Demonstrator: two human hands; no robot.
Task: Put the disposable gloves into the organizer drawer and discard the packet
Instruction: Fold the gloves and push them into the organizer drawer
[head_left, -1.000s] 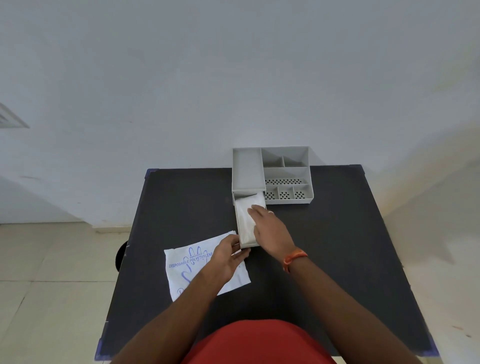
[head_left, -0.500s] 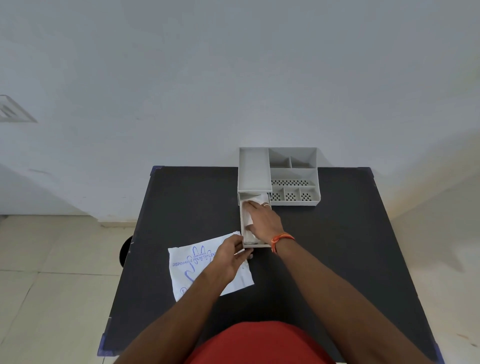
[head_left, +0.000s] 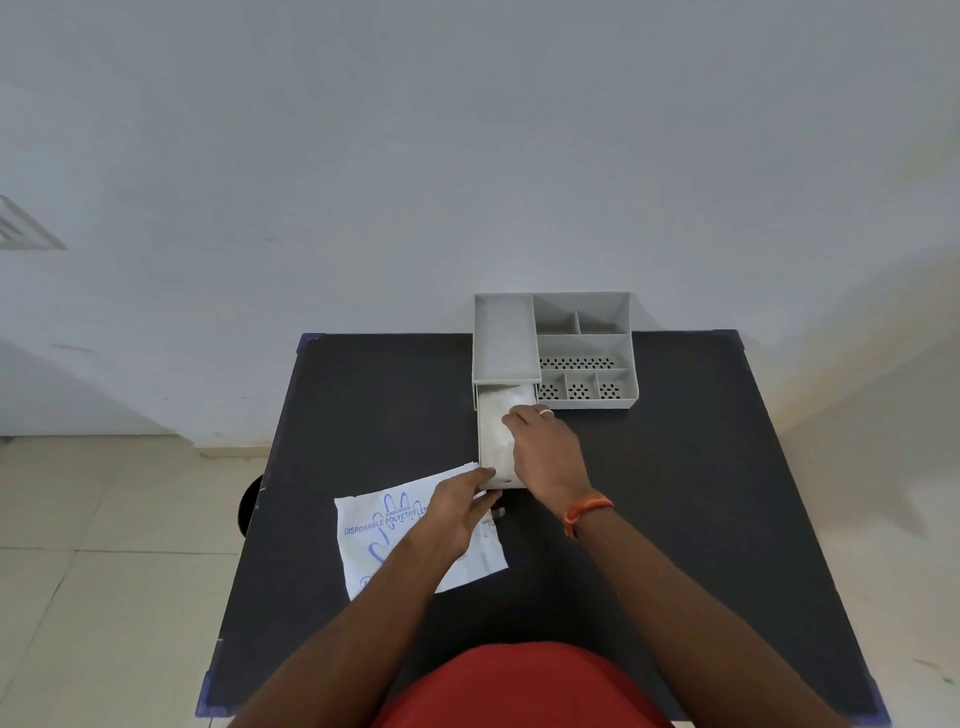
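A grey organizer (head_left: 582, 348) stands at the far edge of the black table (head_left: 675, 493). Its drawer (head_left: 482, 457) is pulled out toward me on the left side. A stack of translucent white disposable gloves (head_left: 493, 415) lies inside the drawer. My right hand (head_left: 545, 452) rests palm down on the gloves, fingers spread. My left hand (head_left: 457, 512) grips the drawer's near front corner. Under my left hand lies the flat white packet (head_left: 374, 540) with blue print of hands and the words "disposable polyethylene".
The organizer's right half has several open compartments, some with perforated floors. A white wall rises right behind the table. Beige floor tiles lie to the left. A dark round object (head_left: 249, 506) peeks from under the table's left edge.
My right hand slid farther along the gloves into the drawer, then drew back slightly. My left hand stayed at the drawer's front corner on the packet.
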